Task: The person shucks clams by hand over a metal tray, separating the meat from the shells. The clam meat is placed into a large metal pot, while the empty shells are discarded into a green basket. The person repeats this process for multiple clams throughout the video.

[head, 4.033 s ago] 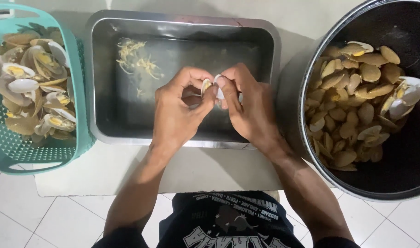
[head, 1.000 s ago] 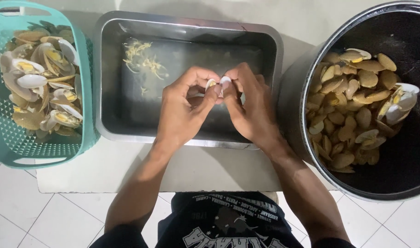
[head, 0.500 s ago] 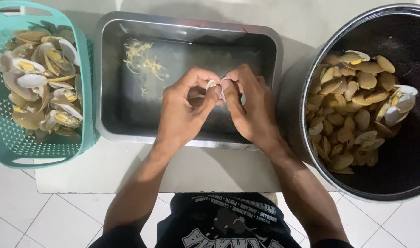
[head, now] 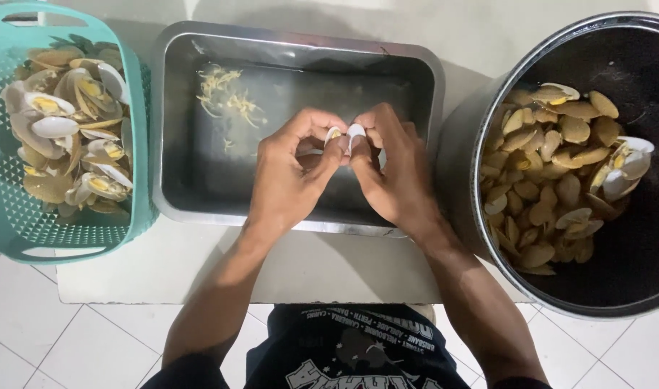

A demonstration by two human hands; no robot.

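Head view: you hold 1 opened clam (head: 346,135) over the middle of the steel tray (head: 423,72), and everything else is placed from that tray. Your left hand (head: 295,173) pinches the half shell with the yellow meat; your right hand (head: 392,171) pinches the pale half beside it, so both hands are clenched on the same clam, fingertips nearly touching. To do this step well, keep the thumbs at the hinge and spread the halves evenly, so the shell does not splinter. Stay low above the tray so that meat and juice fall near the yellow scraps (head: 225,101) at its far left corner. Left of the tray sits the teal basket (head: 5,216) of opened shells; right of it, the dark tub (head: 632,281) of closed clams (head: 553,173).
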